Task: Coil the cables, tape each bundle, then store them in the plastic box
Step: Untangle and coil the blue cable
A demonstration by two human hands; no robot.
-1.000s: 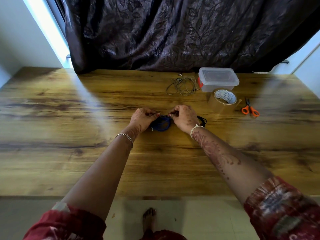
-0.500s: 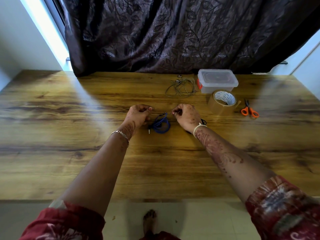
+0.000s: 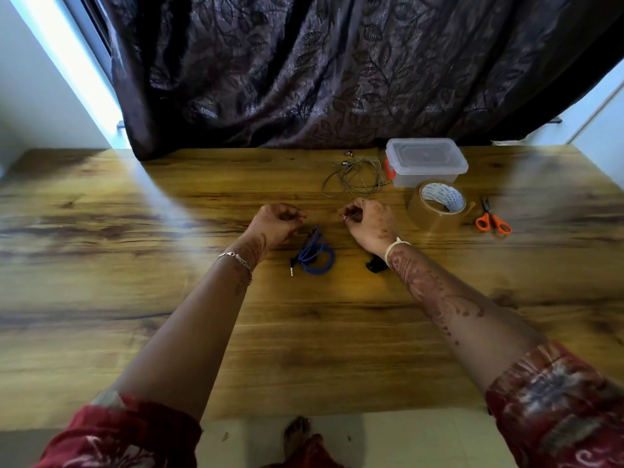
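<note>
A blue cable [image 3: 315, 253] lies coiled on the wooden table [image 3: 135, 298], its plug pointing to the near left, with neither hand touching it. My left hand [image 3: 277, 221] hovers just left of and beyond it, fingers curled with nothing seen in them. To the coil's right, my right hand [image 3: 368, 219] is curled too, thumb and forefinger pressed together; anything between them is too small to make out. A black cable [image 3: 374, 265] shows partly from under my right wrist. A thin grey earphone cable [image 3: 354, 179] lies loose beside the lidded clear plastic box [image 3: 425, 160].
A roll of brown packing tape [image 3: 435, 206] stands in front of the box, with orange-handled scissors [image 3: 493, 221] to its right. A dark curtain [image 3: 337, 72] hangs along the table's far edge. My foot [image 3: 297, 434] shows below the near edge.
Both hands let go of the blue coil and moved apart and away from me. The coil now lies free on the table.
</note>
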